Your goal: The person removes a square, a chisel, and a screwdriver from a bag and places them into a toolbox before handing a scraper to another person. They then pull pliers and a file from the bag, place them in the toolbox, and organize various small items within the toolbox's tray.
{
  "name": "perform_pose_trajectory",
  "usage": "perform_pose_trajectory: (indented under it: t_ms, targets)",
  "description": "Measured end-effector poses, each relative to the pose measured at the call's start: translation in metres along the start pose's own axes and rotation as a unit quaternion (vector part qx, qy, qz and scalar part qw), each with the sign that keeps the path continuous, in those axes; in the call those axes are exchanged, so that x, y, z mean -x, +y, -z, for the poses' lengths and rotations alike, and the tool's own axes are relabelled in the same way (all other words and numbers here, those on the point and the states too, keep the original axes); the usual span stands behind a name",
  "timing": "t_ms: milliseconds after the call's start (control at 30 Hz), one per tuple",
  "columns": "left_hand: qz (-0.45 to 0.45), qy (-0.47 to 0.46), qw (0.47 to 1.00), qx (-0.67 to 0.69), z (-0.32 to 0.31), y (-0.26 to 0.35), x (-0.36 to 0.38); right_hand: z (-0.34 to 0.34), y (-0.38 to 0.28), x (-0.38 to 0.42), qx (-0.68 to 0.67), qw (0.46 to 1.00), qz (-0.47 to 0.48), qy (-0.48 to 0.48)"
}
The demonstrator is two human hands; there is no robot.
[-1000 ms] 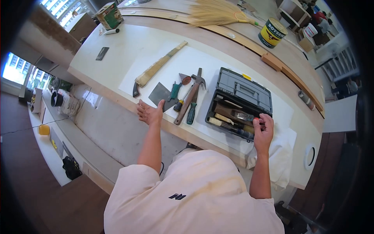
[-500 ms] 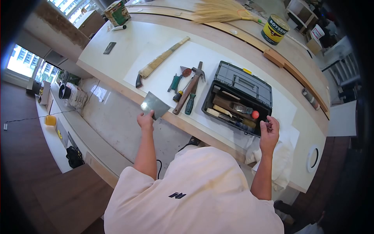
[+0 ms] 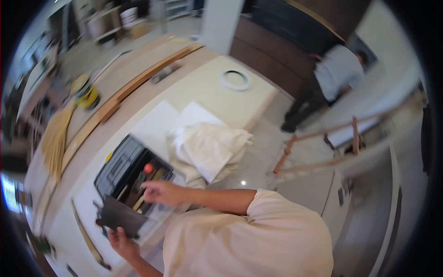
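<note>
My left hand grips the near edge of a flat metal scraper plate, which it holds up beside the toolbox. The dark plastic toolbox stands on the table with its lid back. Inside are a tool with a red knob and some pale handles, blurred. Over the toolbox's near side is my right hand, its index finger stretched out and nothing visible in it. The scraper plate partly hides the tools lying behind it. A saw with a wrapped blade lies further left on the table.
Cream cloth lies bunched right of the toolbox. Beyond are a white ring, a wooden strip, a paint can and a straw broom. Another person bends near the wall; a wooden frame stands on the right.
The view has swung right, bringing the other person into sight. My left hand has brought the scraper plate close to the toolbox. My right hand has moved from its edge to over it.
</note>
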State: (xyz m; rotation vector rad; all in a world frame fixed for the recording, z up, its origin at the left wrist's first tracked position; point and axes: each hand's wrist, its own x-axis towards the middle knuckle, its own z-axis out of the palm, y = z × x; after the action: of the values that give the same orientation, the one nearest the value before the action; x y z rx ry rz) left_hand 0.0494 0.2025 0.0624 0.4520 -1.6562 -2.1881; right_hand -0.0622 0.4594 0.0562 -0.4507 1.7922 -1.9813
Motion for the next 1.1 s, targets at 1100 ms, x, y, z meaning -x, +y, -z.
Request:
perform_pose_trajectory:
  t_ms: [1100]
  targets:
    - [0.045,-0.379,0.912,-0.149,-0.372,-0.08,0.116,0.392,0.019,0.468,-0.318,0.608,0.193,0.701]
